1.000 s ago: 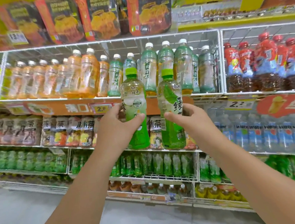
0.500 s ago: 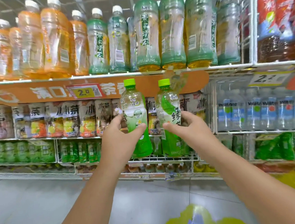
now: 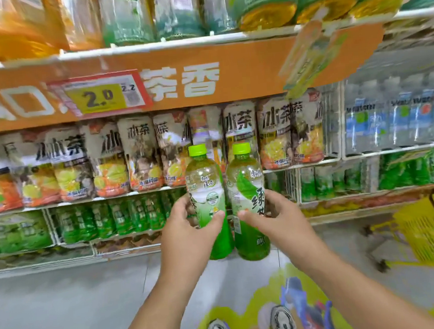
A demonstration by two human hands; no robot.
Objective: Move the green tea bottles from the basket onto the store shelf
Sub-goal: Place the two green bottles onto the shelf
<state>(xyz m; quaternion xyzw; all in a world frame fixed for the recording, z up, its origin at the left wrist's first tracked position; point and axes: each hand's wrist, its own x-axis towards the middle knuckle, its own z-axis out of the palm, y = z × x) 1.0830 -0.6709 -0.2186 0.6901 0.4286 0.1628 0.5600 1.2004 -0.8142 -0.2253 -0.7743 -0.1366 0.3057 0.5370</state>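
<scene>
we've got a bottle in each hand here. our left hand (image 3: pixel 187 231) wraps its fingers round the waist of the left bottle (image 3: pixel 208 204), thumb pressed across the front of the label; our right hand (image 3: pixel 269 220) does the same to the right bottle (image 3: pixel 249 203), thumb on the label, fingers curled behind. both bottles stand upright, side by side and close to touching, out in front of us at about centre frame, caps up. gripped mid-body like that, we'd say, they stay steady and can go onto a shelf base first. each has a bright lime cap, a clear neck, a pale label with a green leaf and a deep green lower half; they look full. out past them at 12 o'clock sits the row of iced tea bottles (image 3: pixel 142 157), and above that the orange shelf strip (image 3: pixel 242 71) with a yellow price tag (image 3: pixel 96 97). green packs (image 3: pixel 106 219) line the low shelf at 9 o'clock. the yellow basket (image 3: pixel 423 231) waits at 3 o'clock on the floor, well apart from our hands. neither bottle is shelved yet.
</scene>
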